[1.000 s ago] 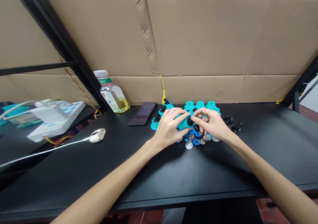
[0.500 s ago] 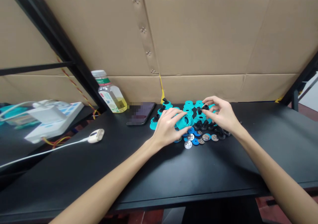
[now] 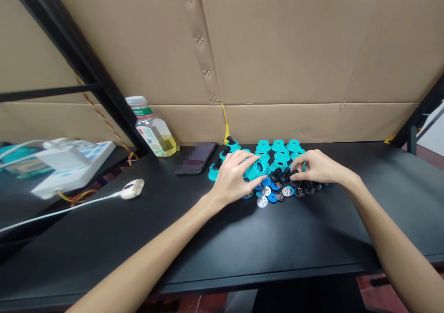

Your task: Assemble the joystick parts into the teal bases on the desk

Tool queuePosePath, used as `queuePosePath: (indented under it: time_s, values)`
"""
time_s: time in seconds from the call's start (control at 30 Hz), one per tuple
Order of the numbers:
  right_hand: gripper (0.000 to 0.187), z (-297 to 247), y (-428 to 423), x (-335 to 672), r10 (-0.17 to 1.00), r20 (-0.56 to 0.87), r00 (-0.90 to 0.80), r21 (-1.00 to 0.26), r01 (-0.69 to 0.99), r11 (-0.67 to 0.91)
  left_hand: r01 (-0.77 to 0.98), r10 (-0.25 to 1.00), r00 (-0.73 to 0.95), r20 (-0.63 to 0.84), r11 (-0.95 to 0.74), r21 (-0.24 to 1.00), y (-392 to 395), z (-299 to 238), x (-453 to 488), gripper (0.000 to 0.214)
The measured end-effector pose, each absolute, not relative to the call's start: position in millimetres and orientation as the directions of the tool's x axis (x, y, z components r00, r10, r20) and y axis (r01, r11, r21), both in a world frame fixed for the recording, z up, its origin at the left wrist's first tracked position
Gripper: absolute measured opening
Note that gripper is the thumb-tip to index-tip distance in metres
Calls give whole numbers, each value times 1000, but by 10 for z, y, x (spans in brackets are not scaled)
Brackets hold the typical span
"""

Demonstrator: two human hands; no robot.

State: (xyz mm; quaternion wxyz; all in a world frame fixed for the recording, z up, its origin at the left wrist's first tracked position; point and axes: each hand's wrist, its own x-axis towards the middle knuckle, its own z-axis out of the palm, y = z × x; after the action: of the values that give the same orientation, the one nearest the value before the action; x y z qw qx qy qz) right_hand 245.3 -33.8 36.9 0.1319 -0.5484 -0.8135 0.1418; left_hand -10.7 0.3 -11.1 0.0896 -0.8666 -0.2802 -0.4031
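Observation:
My left hand (image 3: pixel 236 176) is closed around a teal plastic cup-shaped part (image 3: pixel 257 169), its round opening turned towards the right. Among the black parts, my right hand (image 3: pixel 314 167) has thumb and fingertips on a black plastic part (image 3: pixel 294 181), mostly hidden by the fingers. More black parts (image 3: pixel 285 174) lie beside it in a row. Silver and blue discs (image 3: pixel 265 191) are scattered in front of both hands. Behind them stand several teal rings (image 3: pixel 278 145) in rows. Left of these, teal parts with black tops (image 3: pixel 233 144) form a line, partly covered by my left hand.
A dark phone (image 3: pixel 197 158) and a bottle of yellow liquid (image 3: pixel 151 127) stand left of the parts. Nearer lies a white cable plug (image 3: pixel 132 189). A power strip (image 3: pixel 74 167) is at far left. Cardboard (image 3: pixel 294 49) walls off the back of the black table (image 3: pixel 208 253).
My right hand has moved down and right from above the teal rings, where it held a black part, to the black parts on the table. My left hand stays with the teal part.

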Motion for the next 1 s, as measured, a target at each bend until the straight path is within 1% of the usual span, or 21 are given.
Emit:
queuePosePath:
  time_s: [0.13, 0.3, 0.43, 0.8, 1.0]
  values:
    - [15, 367, -358, 2401, 934, -6, -356, -278, 898, 340, 557, 419, 523, 742, -827, 75, -1, -106, -108, 40]
    - [12, 389, -411, 2311, 953, -3, -302, -119, 947, 299, 569, 441, 520, 732, -818, 89, -9, -95, -107, 38]
    - [13, 383, -425, 2275, 952, 9, -307, -46, 951, 307, 567, 444, 519, 731, -819, 95, -13, -91, -105, 37]
    - [11, 417, -443, 2286, 956, -4, -292, -42, 956, 292, 563, 439, 525, 729, -822, 89, -13, -88, -106, 38]
    - [13, 405, -442, 2258, 955, -13, -296, -13, 955, 296, 557, 438, 531, 725, -825, 90, -18, -84, -107, 38]
